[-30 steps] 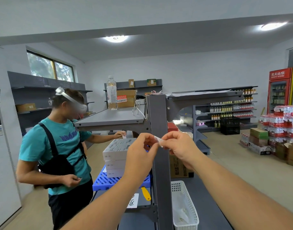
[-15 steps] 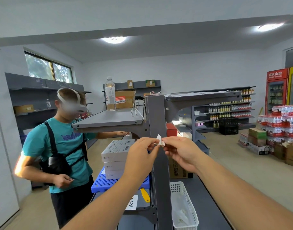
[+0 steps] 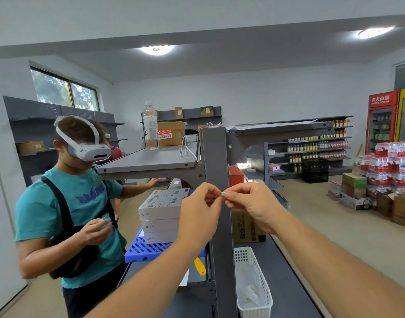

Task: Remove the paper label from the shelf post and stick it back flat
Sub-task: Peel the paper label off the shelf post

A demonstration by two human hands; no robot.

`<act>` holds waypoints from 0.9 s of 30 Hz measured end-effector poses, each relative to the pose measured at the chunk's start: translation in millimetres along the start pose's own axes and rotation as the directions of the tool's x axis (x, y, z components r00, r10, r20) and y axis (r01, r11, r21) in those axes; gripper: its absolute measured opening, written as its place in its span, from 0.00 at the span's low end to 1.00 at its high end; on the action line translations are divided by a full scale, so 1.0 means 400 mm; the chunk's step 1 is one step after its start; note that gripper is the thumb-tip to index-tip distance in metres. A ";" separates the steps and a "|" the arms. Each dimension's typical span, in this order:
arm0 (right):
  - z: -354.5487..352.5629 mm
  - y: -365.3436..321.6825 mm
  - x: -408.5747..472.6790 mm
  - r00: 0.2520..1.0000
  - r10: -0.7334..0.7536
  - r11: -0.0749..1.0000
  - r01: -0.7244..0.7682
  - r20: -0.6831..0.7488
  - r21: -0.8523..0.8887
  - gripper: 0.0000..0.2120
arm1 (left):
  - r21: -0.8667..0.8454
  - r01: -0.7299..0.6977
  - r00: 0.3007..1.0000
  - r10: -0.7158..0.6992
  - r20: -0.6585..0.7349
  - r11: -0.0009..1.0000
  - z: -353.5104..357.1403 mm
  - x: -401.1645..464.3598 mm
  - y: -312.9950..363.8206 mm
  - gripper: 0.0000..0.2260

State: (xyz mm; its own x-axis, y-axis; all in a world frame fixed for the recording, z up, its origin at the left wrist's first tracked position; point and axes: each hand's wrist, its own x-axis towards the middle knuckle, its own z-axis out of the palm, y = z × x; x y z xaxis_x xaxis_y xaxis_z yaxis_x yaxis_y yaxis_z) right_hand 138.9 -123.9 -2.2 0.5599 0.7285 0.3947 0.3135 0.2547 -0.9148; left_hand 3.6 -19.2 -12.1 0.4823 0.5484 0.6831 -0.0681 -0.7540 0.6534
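A grey metal shelf post [image 3: 214,157] rises in the middle of the view. In front of it, at chest height, my left hand [image 3: 200,214] and my right hand [image 3: 249,205] meet fingertip to fingertip. Between the pinched fingers a small white paper label [image 3: 222,193] shows only as a sliver; the rest is hidden by my fingers. Both hands grip it. I cannot tell whether the label touches the post.
A person in a teal shirt [image 3: 66,210] wearing a headset stands close on the left. Stacked white boxes [image 3: 162,214] sit on a blue crate [image 3: 148,249]. A white basket [image 3: 254,283] rests on the lower shelf. A water bottle [image 3: 151,126] stands on the upper shelf. Drink packs are stacked at the right.
My fingers have closed tighter over the label, so less of it shows than before. The person on the left has lowered their head and raised one hand.
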 end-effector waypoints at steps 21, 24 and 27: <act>-0.124 0.265 0.013 0.934 0.172 0.867 -0.294 -0.312 -0.401 0.05 | 0.087 0.112 0.993 -0.108 -0.051 0.990 -0.037 -0.025 -0.149 0.08; -0.116 0.322 0.016 0.923 0.211 0.820 -0.345 -0.321 -0.456 0.07 | 0.151 0.104 0.994 -0.100 -0.033 0.983 -0.044 -0.033 -0.170 0.09; -0.104 0.381 0.030 0.921 0.233 0.782 -0.369 -0.313 -0.503 0.05 | 0.208 0.111 0.994 -0.111 -0.011 0.972 -0.050 -0.042 -0.198 0.09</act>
State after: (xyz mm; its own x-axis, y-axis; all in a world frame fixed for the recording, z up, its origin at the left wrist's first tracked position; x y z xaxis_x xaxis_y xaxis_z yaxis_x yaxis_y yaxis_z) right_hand 225.5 -102.9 -133.5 0.8286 0.5309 0.1774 0.4245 -0.3895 -0.8174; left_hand -16.6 38.6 -68.8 0.4775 0.6324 0.6100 0.1692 -0.7474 0.6424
